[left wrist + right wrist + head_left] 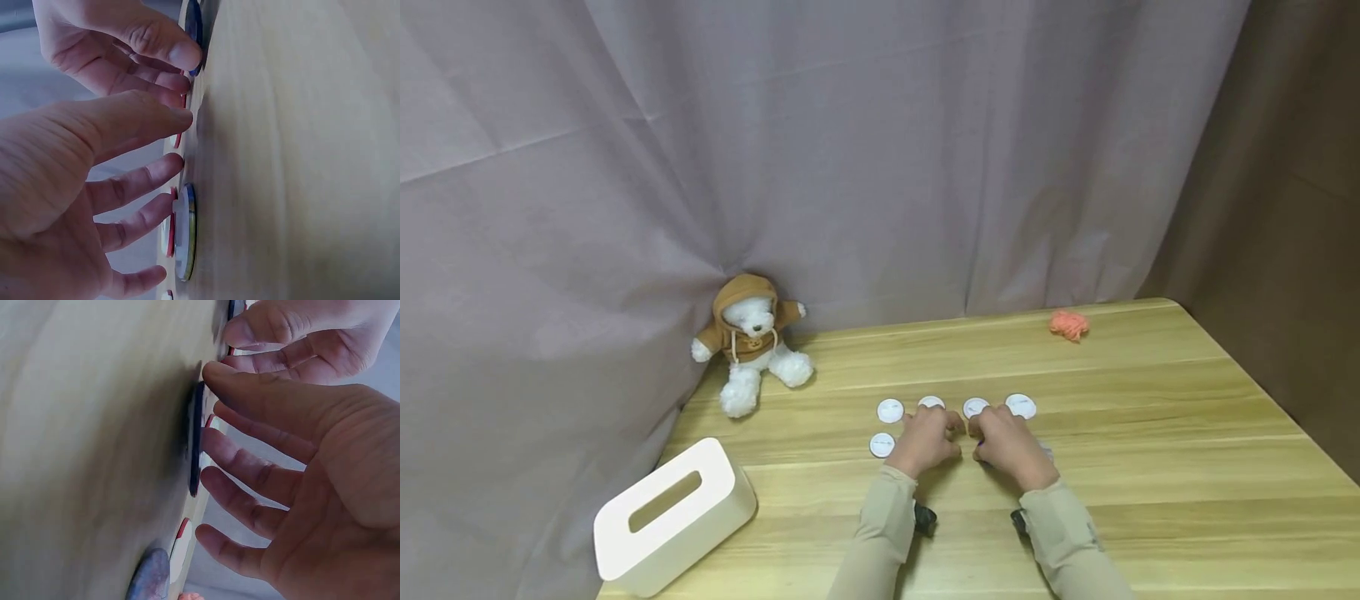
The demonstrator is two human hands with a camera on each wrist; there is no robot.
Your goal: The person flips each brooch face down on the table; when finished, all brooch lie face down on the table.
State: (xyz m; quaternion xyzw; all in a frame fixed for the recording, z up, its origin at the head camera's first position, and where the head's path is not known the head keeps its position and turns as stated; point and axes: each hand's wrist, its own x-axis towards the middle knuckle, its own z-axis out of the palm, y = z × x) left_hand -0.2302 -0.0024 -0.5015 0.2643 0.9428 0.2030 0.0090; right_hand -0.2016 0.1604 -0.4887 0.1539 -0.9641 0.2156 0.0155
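Observation:
In the head view both hands are close together over a group of round pin badges. My left hand [927,437] has its fingers spread and loosely bent. In the left wrist view its fingertips are at the white back of a badge with a yellow-green rim [185,234]. My right hand [1011,443] holds a dark-blue-rimmed badge [197,440] low over the wood, thumb at one end of the rim and fingers along its upper side. Behind the hands runs a row of white-backed badges, among them one at the left [891,410] and one at the right [1021,406].
Another white badge [882,444] lies left of my left hand, and a bluish one [150,575] lies beyond my right fingers. A white tissue box [718,492] and a teddy bear in a brown hoodie [752,342] stand left. Crumpled orange material [1068,326] lies at the back of the wooden table [1187,467].

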